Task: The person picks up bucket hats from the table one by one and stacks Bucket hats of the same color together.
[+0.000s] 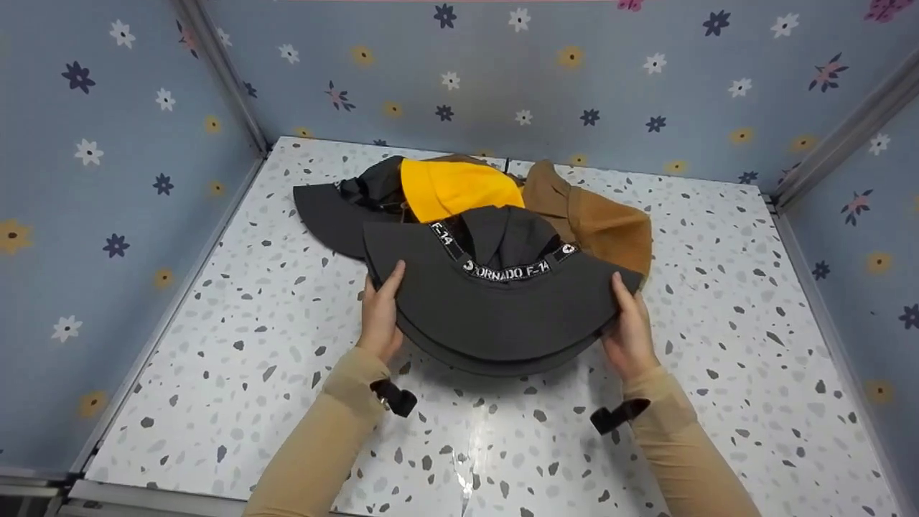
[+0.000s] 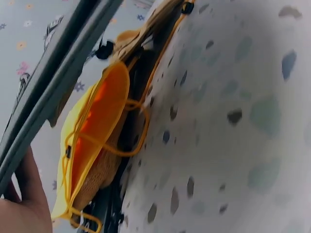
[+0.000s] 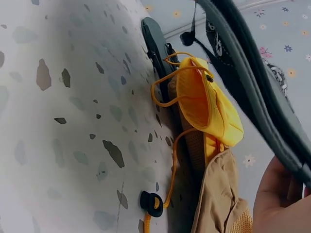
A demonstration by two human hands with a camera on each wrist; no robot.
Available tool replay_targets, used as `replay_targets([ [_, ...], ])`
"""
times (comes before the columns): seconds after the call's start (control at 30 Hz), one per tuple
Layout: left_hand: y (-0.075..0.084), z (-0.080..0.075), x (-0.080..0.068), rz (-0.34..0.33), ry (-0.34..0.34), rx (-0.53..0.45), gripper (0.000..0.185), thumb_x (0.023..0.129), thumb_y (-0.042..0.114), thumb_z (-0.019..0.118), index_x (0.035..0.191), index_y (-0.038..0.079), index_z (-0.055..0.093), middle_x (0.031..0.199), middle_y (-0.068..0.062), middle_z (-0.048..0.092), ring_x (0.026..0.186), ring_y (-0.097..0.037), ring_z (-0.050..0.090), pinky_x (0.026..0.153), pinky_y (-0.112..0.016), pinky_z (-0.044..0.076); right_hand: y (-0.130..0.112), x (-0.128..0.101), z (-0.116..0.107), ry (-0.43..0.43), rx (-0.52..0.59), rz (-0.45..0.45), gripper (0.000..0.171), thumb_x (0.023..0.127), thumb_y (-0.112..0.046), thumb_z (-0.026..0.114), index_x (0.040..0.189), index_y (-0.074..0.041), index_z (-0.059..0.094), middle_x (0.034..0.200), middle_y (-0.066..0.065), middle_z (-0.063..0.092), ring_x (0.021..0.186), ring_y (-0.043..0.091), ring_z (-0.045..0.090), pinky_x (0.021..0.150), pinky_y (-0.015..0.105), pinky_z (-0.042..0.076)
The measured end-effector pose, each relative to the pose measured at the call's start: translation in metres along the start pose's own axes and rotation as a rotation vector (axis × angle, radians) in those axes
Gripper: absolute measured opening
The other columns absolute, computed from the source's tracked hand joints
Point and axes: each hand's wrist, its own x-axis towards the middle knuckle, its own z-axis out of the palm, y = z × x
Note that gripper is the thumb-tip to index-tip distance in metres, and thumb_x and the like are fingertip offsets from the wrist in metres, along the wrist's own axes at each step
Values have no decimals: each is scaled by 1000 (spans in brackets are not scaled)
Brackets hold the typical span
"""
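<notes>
Both hands hold a pair of dark grey sun hats, one laid on the other, raised off the table with the wide brims toward me. A black band with white "TORNADO F-14" lettering runs round the upper crown. My left hand pinches the brims at their left end, thumb on top. At the right end my right hand grips them the same way. Seen edge-on, the two brims lie close together in the left wrist view. A black toggle hangs from the hats in the right wrist view.
Behind the held hats lie a yellow hat with an orange cord, a brown hat and another dark grey hat. A cord toggle rests on the speckled white table. Flowered panels wall three sides.
</notes>
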Motion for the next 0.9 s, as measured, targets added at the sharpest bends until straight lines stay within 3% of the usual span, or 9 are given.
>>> replay_targets([
  [0.2, 16, -22, 4, 25, -19, 78, 57, 100, 44, 56, 149, 19, 42, 137, -2, 56, 121, -19, 58, 103, -30, 49, 7, -2, 5, 28, -108, 12, 42, 102, -25, 57, 141, -16, 44, 112, -4, 68, 99, 11, 67, 90, 26, 54],
  [0.3, 26, -36, 6, 38, 30, 150, 48, 99, 41, 59, 137, 13, 51, 119, -1, 61, 106, -14, 63, 95, -28, 52, 14, -3, 9, 2, -161, 15, 33, 101, -19, 58, 131, -12, 47, 102, -2, 68, 88, 12, 68, 81, 26, 56],
  [0.37, 33, -47, 7, 46, 80, 209, 43, 98, 39, 61, 129, 11, 53, 108, 1, 62, 95, -12, 63, 87, -26, 53, 20, -4, 13, -6, -196, 13, 21, 100, -15, 59, 119, -11, 50, 90, 0, 67, 74, 13, 66, 69, 26, 54],
  [0.43, 39, -57, 7, 51, 131, 266, 42, 97, 38, 63, 125, 10, 52, 103, 2, 61, 90, -10, 62, 82, -24, 52, 26, -6, 16, -16, -233, 13, 14, 98, -11, 61, 110, -12, 52, 86, 0, 66, 69, 14, 65, 64, 26, 53],
  [0.57, 46, -75, 5, 50, 175, 359, 50, 98, 36, 62, 136, 9, 45, 119, -4, 60, 97, -12, 60, 86, -25, 49, 39, -8, 22, -25, -296, 26, 13, 94, -6, 64, 102, -11, 55, 91, 2, 63, 72, 15, 64, 67, 28, 54],
  [0.73, 50, -91, 5, 38, 195, 446, 62, 101, 33, 56, 151, 7, 29, 140, -16, 50, 115, -21, 56, 101, -34, 46, 52, -9, 28, -48, -393, 65, 24, 91, -4, 67, 110, -9, 53, 105, 5, 59, 79, 15, 66, 71, 28, 56],
  [0.9, 54, -103, 9, 14, 252, 520, 63, 103, 25, 53, 155, 7, 22, 140, -20, 46, 121, -29, 53, 106, -40, 44, 64, -11, 34, -70, -518, 72, 33, 88, -3, 70, 117, -9, 55, 99, 6, 60, 67, 13, 62, 56, 23, 50],
])
